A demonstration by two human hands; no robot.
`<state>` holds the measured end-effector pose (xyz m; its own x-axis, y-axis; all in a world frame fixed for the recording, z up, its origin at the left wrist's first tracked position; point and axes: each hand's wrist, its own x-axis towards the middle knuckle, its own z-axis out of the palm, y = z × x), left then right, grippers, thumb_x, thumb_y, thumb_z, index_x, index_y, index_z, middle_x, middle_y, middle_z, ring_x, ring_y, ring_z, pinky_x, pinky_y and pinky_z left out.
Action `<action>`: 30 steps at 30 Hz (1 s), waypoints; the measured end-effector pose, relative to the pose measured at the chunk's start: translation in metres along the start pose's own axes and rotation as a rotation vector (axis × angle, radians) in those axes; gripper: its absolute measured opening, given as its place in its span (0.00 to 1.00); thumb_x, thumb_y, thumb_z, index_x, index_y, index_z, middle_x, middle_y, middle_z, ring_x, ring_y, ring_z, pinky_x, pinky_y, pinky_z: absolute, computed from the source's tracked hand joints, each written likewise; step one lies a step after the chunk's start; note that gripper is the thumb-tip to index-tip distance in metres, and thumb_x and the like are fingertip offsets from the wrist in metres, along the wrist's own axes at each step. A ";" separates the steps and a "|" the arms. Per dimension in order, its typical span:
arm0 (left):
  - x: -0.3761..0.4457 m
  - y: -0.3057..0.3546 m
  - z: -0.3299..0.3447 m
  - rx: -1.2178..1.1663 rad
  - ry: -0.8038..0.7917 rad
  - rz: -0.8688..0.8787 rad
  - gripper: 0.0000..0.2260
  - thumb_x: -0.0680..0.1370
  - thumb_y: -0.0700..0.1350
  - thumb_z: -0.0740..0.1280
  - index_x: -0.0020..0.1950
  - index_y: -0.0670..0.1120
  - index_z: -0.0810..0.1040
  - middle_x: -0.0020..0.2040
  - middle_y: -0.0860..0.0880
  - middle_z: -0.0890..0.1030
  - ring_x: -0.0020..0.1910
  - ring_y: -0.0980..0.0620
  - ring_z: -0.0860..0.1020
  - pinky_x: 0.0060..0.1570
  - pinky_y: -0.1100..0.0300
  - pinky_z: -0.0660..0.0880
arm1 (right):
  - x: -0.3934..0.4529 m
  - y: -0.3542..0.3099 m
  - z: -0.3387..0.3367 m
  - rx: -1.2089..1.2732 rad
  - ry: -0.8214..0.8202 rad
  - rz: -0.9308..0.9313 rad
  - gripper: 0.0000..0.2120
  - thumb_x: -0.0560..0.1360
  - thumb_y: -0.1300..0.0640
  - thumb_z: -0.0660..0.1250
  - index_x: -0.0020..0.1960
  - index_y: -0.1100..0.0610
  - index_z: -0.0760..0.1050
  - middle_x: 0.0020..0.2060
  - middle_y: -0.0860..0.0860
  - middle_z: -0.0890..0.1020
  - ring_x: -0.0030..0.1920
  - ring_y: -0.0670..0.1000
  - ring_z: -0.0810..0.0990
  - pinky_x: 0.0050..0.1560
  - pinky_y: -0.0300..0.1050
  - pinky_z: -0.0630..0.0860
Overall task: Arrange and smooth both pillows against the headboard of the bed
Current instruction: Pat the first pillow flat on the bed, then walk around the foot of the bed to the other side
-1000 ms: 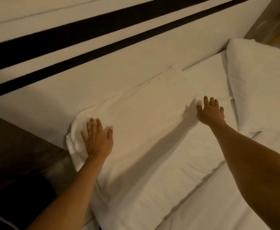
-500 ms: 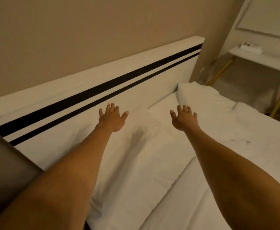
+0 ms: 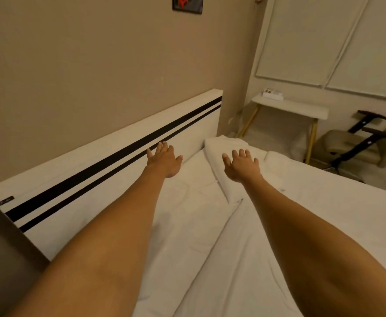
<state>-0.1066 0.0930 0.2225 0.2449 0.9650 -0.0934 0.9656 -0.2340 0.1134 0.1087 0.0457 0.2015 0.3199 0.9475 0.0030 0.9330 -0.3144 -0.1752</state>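
Observation:
Two white pillows lie along a white headboard [image 3: 109,143] with two black stripes. The near pillow [image 3: 183,216] lies flat under my outstretched arms. The far pillow [image 3: 228,145] is bunched up at the bed's far corner. My left hand [image 3: 164,160] is open with fingers spread, held out over the far end of the near pillow, close to the headboard. My right hand [image 3: 241,165] is open too, fingers spread, over the near edge of the far pillow. Whether either palm touches the fabric I cannot tell.
A white duvet [image 3: 301,213] covers the bed to the right. Beyond the bed stand a small white side table [image 3: 290,106] with gold legs and a beige chair [image 3: 352,143]. A beige wall rises behind the headboard, with a dark frame [image 3: 187,4] on it.
Both hands have lifted off the near pillow and stretched forward toward the far pillow. The view has tilted up, so the wall, table and chair now show.

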 end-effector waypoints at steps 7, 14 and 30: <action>-0.088 0.059 -0.003 -0.025 -0.043 0.191 0.28 0.83 0.55 0.46 0.80 0.42 0.47 0.81 0.43 0.45 0.80 0.46 0.44 0.76 0.43 0.42 | -0.122 0.045 -0.038 -0.022 0.072 0.167 0.31 0.82 0.41 0.41 0.79 0.57 0.53 0.79 0.56 0.54 0.79 0.57 0.49 0.76 0.61 0.49; -0.188 0.116 0.009 0.020 -0.092 0.398 0.29 0.83 0.55 0.46 0.80 0.41 0.48 0.81 0.42 0.46 0.80 0.45 0.45 0.76 0.44 0.43 | -0.252 0.098 -0.056 -0.029 0.091 0.353 0.31 0.82 0.40 0.42 0.79 0.56 0.52 0.79 0.56 0.52 0.79 0.57 0.48 0.76 0.60 0.48; -0.412 0.363 0.028 0.070 -0.084 0.845 0.29 0.83 0.55 0.47 0.80 0.42 0.50 0.81 0.43 0.47 0.80 0.44 0.46 0.76 0.44 0.43 | -0.523 0.305 -0.124 -0.041 0.172 0.749 0.31 0.82 0.41 0.41 0.80 0.57 0.51 0.79 0.56 0.52 0.79 0.57 0.47 0.76 0.60 0.48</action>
<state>0.1456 -0.3932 0.2748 0.8888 0.4517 -0.0780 0.4581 -0.8812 0.1172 0.2464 -0.5531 0.2682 0.8866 0.4596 0.0519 0.4618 -0.8735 -0.1543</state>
